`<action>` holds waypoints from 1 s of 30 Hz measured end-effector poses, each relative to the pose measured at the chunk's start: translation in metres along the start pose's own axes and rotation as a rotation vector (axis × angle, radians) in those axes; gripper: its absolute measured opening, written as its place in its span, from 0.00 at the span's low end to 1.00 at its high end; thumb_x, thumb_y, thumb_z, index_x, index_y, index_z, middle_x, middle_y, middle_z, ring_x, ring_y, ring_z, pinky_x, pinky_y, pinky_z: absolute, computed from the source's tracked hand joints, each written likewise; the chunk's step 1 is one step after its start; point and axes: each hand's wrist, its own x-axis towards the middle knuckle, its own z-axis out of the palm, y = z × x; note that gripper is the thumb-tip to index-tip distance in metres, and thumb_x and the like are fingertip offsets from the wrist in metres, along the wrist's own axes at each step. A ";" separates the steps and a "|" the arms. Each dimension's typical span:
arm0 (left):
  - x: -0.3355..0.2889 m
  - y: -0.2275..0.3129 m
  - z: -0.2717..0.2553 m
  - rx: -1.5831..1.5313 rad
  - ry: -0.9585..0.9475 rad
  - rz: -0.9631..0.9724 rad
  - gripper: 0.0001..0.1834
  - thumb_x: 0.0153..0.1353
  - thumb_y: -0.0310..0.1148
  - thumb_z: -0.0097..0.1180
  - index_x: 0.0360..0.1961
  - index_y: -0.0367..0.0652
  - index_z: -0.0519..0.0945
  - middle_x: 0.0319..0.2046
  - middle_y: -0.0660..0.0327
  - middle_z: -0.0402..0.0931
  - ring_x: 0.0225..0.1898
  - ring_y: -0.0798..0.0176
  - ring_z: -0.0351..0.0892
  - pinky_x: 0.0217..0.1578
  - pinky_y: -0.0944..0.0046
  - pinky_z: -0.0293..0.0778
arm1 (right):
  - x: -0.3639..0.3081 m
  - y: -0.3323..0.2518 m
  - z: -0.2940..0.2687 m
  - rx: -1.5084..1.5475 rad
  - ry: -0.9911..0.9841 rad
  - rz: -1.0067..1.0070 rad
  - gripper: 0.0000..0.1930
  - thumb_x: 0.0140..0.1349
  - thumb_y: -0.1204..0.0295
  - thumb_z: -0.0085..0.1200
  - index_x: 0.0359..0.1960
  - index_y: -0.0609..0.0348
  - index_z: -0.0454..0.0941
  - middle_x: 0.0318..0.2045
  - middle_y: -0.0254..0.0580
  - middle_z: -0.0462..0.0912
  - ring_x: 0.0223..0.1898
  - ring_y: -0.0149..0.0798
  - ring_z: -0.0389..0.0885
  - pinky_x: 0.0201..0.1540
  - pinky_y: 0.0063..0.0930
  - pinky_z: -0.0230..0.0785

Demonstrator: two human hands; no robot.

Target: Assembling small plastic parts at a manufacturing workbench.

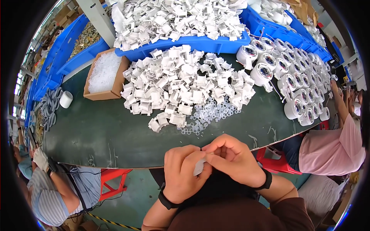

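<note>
Close together at the table's near edge, my hands meet fingertip to fingertip. My left hand [181, 175] is closed around a small white plastic piece [199, 167], of which only a pale part shows below the fingers. Thumb and forefinger of my right hand [241, 163] pinch at the same spot; whatever they grip is mostly hidden. Beyond my hands lie small translucent rings [216, 114] in a loose patch. They border a large heap of white plastic clip-like parts [165, 82].
A blue bin [185, 45] heaped with white parts stands behind. At left are a cardboard box [104, 95] of clear pieces and grey rings [49, 109]. Rows of round white housings [295, 109] fill the right. People sit on both sides, one in pink [327, 150].
</note>
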 end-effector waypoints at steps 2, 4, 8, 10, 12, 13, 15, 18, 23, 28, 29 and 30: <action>-0.003 -0.007 0.002 0.007 0.024 0.032 0.22 0.45 0.23 0.74 0.43 0.46 0.80 0.43 0.61 0.79 0.41 0.53 0.77 0.43 0.55 0.73 | -0.001 -0.005 0.000 0.183 0.030 0.026 0.10 0.71 0.84 0.54 0.51 0.66 0.78 0.51 0.46 0.83 0.51 0.32 0.82 0.54 0.30 0.77; -0.003 -0.008 0.002 0.013 0.046 0.064 0.22 0.46 0.24 0.74 0.43 0.48 0.81 0.42 0.64 0.80 0.41 0.55 0.78 0.44 0.55 0.72 | -0.001 -0.003 0.002 0.151 0.038 -0.023 0.09 0.71 0.84 0.53 0.51 0.66 0.78 0.51 0.46 0.83 0.50 0.32 0.83 0.54 0.30 0.78; 0.000 -0.007 0.000 -0.061 0.016 0.011 0.20 0.46 0.25 0.74 0.41 0.50 0.82 0.40 0.66 0.80 0.41 0.55 0.79 0.45 0.56 0.72 | -0.003 0.002 0.003 0.054 0.046 -0.085 0.09 0.72 0.83 0.53 0.51 0.66 0.79 0.51 0.46 0.84 0.48 0.33 0.84 0.50 0.31 0.79; 0.003 -0.010 -0.009 -0.057 -0.061 0.053 0.19 0.44 0.24 0.75 0.38 0.48 0.81 0.39 0.64 0.81 0.41 0.53 0.79 0.44 0.55 0.75 | -0.006 -0.004 0.010 -0.017 0.048 -0.053 0.08 0.72 0.82 0.54 0.50 0.65 0.80 0.49 0.45 0.84 0.47 0.33 0.84 0.49 0.30 0.79; 0.003 -0.016 -0.028 -0.025 -0.162 0.132 0.18 0.42 0.23 0.75 0.34 0.46 0.80 0.40 0.61 0.81 0.42 0.51 0.78 0.43 0.53 0.78 | -0.003 -0.005 0.007 -0.371 0.010 -0.206 0.04 0.70 0.79 0.58 0.44 0.63 0.83 0.43 0.42 0.86 0.44 0.32 0.85 0.44 0.28 0.77; 0.000 -0.021 -0.040 -0.029 -0.211 0.146 0.18 0.42 0.24 0.75 0.34 0.47 0.80 0.39 0.62 0.81 0.42 0.52 0.78 0.44 0.53 0.77 | -0.002 -0.011 0.006 -0.498 0.036 -0.341 0.02 0.67 0.77 0.62 0.39 0.61 0.83 0.39 0.44 0.86 0.42 0.38 0.85 0.45 0.31 0.76; -0.010 -0.036 -0.068 0.001 -0.229 0.116 0.19 0.41 0.23 0.75 0.32 0.48 0.79 0.38 0.62 0.81 0.43 0.52 0.79 0.44 0.52 0.74 | 0.008 -0.022 -0.022 -0.858 0.218 -0.617 0.03 0.64 0.76 0.63 0.38 0.60 0.83 0.37 0.46 0.85 0.41 0.46 0.83 0.47 0.38 0.74; -0.021 -0.066 -0.111 0.516 0.015 0.006 0.15 0.48 0.24 0.71 0.39 0.43 0.82 0.54 0.53 0.79 0.58 0.44 0.74 0.60 0.45 0.66 | 0.030 -0.050 -0.084 -1.414 0.675 -0.646 0.13 0.61 0.72 0.66 0.46 0.58 0.81 0.44 0.48 0.78 0.49 0.55 0.73 0.54 0.46 0.64; -0.006 -0.073 -0.113 0.796 0.282 -0.200 0.28 0.61 0.32 0.66 0.63 0.42 0.78 0.74 0.48 0.62 0.73 0.41 0.56 0.70 0.42 0.53 | 0.062 -0.056 -0.165 -1.665 0.793 -0.392 0.33 0.57 0.53 0.71 0.61 0.51 0.75 0.52 0.45 0.77 0.57 0.53 0.70 0.59 0.50 0.58; -0.008 -0.041 -0.074 0.549 0.216 -0.215 0.25 0.60 0.29 0.64 0.59 0.39 0.78 0.67 0.46 0.67 0.66 0.43 0.63 0.66 0.45 0.58 | 0.067 -0.054 -0.168 -1.586 0.809 -0.327 0.32 0.55 0.56 0.71 0.60 0.52 0.75 0.50 0.45 0.81 0.56 0.54 0.72 0.60 0.50 0.59; -0.010 -0.035 -0.069 0.556 0.218 -0.223 0.25 0.60 0.29 0.64 0.59 0.39 0.78 0.67 0.46 0.67 0.66 0.43 0.63 0.66 0.45 0.58 | 0.065 -0.054 -0.167 -1.552 0.847 -0.410 0.32 0.54 0.59 0.71 0.60 0.52 0.75 0.50 0.45 0.82 0.55 0.54 0.72 0.60 0.50 0.59; -0.012 -0.031 -0.065 0.394 0.189 -0.235 0.20 0.58 0.26 0.65 0.52 0.39 0.79 0.63 0.47 0.70 0.62 0.45 0.67 0.61 0.48 0.62 | 0.056 -0.056 -0.161 -1.486 0.881 -0.495 0.31 0.52 0.63 0.72 0.59 0.52 0.75 0.51 0.45 0.81 0.56 0.53 0.72 0.61 0.49 0.59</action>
